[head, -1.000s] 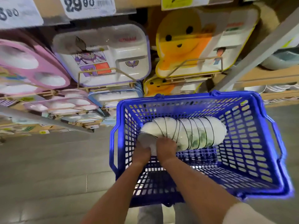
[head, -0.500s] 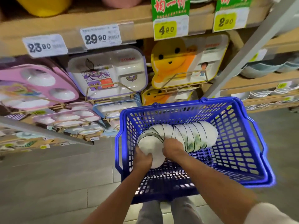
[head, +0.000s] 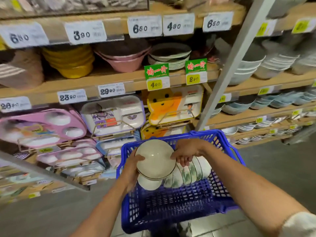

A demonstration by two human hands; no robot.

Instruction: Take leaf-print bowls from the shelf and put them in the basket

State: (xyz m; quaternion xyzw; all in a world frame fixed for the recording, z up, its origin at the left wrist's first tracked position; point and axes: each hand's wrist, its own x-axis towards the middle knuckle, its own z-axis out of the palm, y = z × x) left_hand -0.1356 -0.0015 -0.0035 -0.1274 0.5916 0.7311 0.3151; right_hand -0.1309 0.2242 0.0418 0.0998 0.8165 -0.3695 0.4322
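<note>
A blue plastic basket (head: 171, 207) stands on the floor in front of me. Inside it a row of nested white leaf-print bowls (head: 191, 173) lies on its side. Above that row I hold a white bowl (head: 154, 159) with a thin dark rim, its inside facing me, and another bowl (head: 148, 183) shows just beneath it. My left hand (head: 133, 166) grips the lifted bowl's left edge. My right hand (head: 187, 152) holds its right edge with fingers curled over the rim.
Wooden shelves with price tags fill the wall ahead. Pink, white and yellow children's trays (head: 112, 115) stand on the lower shelves, stacked bowls (head: 248, 69) to the right. A slanted grey post (head: 227, 69) rises behind the basket. Grey tiled floor (head: 51, 211) lies around it.
Both hands have lifted the front bowl up and out of the row in the basket. The view has tilted upward, showing more shelves.
</note>
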